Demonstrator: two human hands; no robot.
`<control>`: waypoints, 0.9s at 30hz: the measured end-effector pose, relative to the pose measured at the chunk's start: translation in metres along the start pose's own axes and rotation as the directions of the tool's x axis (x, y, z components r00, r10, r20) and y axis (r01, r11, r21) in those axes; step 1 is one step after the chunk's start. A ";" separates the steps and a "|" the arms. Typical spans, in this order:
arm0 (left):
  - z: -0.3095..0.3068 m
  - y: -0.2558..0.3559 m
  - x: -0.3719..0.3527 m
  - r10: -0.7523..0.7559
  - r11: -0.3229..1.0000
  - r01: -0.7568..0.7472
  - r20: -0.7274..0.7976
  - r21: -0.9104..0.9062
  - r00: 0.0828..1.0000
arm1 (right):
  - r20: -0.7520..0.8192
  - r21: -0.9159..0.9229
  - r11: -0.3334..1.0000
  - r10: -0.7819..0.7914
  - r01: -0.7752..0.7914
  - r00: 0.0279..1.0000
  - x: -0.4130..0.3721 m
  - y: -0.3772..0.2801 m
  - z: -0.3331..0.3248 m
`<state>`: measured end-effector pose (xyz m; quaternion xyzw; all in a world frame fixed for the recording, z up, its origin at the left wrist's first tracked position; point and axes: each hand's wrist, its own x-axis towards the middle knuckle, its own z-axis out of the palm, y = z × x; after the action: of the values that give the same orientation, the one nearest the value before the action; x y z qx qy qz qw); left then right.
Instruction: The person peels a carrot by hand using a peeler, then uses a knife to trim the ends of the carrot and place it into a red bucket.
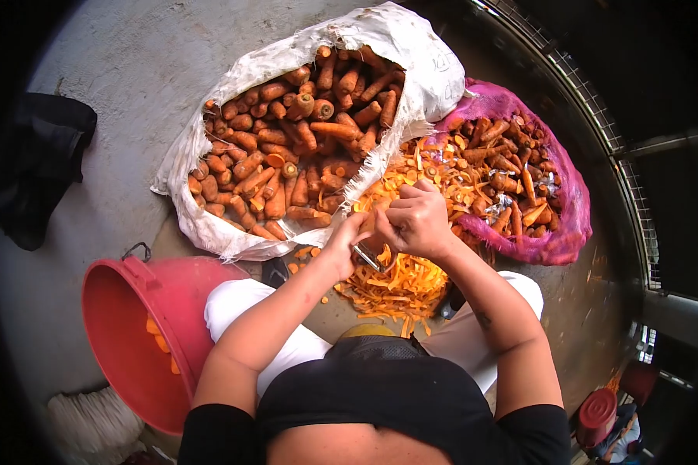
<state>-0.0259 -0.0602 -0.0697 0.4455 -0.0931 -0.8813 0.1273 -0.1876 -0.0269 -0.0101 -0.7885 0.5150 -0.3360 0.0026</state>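
Both hands meet above a heap of orange carrot peelings (407, 287) between the knees. My left hand (349, 244) is closed, with a small metal tool (366, 257) showing at its lower side. My right hand (415, 221) has its fingers curled in just beside it, and what it may hold is hidden. Beyond the hands a white sack (434, 62) lies open, full of unpeeled carrots (302, 132). To its right, a pink mesh sack (570, 194) holds darker carrots and scraps.
A red bucket (190, 287) leans on its side at the left, with a few orange pieces inside. Dark cloth (50, 155) lies at the far left. A pale sack (93, 426) is at the lower left. Another red bucket (597, 415) stands near a person at the lower right.
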 end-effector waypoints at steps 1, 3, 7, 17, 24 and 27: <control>0.002 0.000 -0.003 -0.007 1.000 0.007 0.031 -0.007 1.000 | 0.000 0.017 1.000 0.009 -0.009 1.000 -0.001 -0.001 -0.001; 0.004 -0.002 -0.007 0.001 1.000 0.001 0.098 -0.013 0.995 | 0.000 0.051 0.998 0.024 -0.024 1.000 0.000 -0.002 -0.003; 0.015 -0.003 -0.018 0.044 0.998 -0.039 0.132 -0.039 0.990 | 0.008 0.111 0.993 0.040 -0.040 0.999 -0.001 -0.001 -0.002; 0.005 -0.011 -0.018 0.075 0.996 -0.064 0.190 -0.062 0.979 | 0.075 0.154 0.985 0.065 -0.076 0.995 -0.007 0.002 0.008; 0.001 -0.013 -0.016 0.071 0.994 -0.053 0.200 -0.094 0.977 | 0.102 0.204 0.974 0.075 -0.094 0.992 -0.009 0.005 0.012; 0.005 -0.012 -0.021 0.055 0.998 -0.054 0.160 -0.007 0.986 | 0.060 0.235 0.969 0.066 -0.078 0.996 -0.009 0.005 0.014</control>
<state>-0.0194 -0.0421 -0.0542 0.3704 -0.1140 -0.9105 0.1441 -0.1861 -0.0265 -0.0276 -0.7718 0.4994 -0.3742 0.1222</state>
